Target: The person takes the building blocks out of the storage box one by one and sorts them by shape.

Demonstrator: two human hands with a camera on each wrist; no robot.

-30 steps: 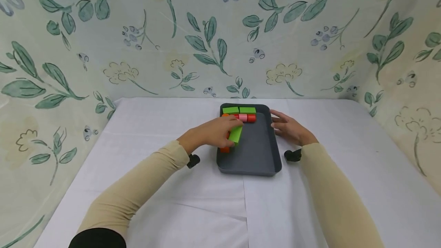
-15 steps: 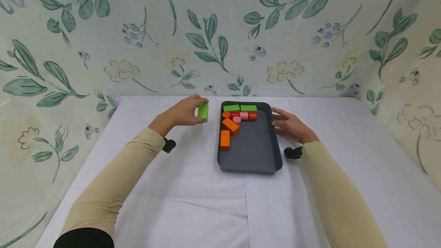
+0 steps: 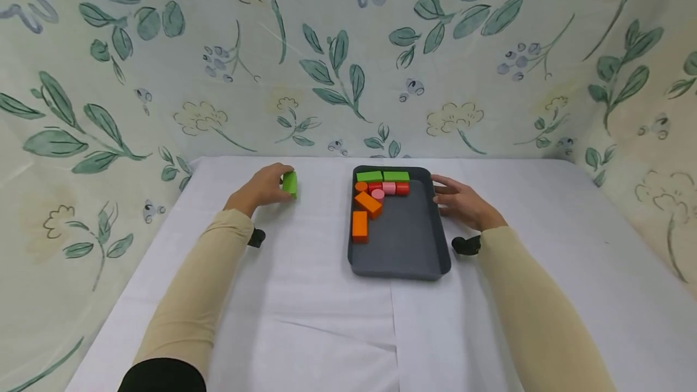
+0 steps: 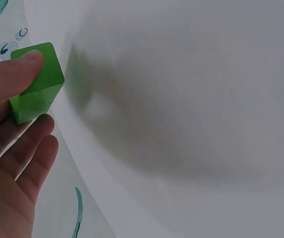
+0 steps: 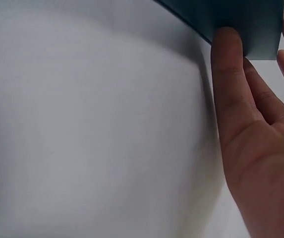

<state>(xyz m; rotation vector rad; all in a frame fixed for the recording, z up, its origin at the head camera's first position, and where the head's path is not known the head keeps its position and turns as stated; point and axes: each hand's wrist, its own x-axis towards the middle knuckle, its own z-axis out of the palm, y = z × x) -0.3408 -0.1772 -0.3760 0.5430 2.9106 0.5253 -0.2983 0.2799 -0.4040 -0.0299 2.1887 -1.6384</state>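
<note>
My left hand (image 3: pixel 264 187) pinches a green block (image 3: pixel 290 184) between thumb and fingers, left of the tray. In the left wrist view the thumb lies on one face of the green block (image 4: pixel 45 74), and a shadow falls on the white cloth beside it. My right hand (image 3: pixel 463 203) touches the right side of the dark grey tray (image 3: pixel 405 268) with outstretched fingers. From the right wrist, a finger shows against the outer wall of the tray (image 5: pixel 260 29). Inside lie two green blocks (image 3: pixel 395 176), orange blocks (image 3: pixel 360 227), and small red and pink cylinders (image 3: pixel 389 188).
A white cloth (image 3: pixel 321 319) covers the table. Behind it and at the sides hangs a floral fabric (image 3: pixel 348 77). An orange round piece (image 3: pixel 361 187) sits in the tray's far left corner area.
The left hand has lifted the green block out of the tray and carried it left over the cloth. The right hand stays at the tray's right side.
</note>
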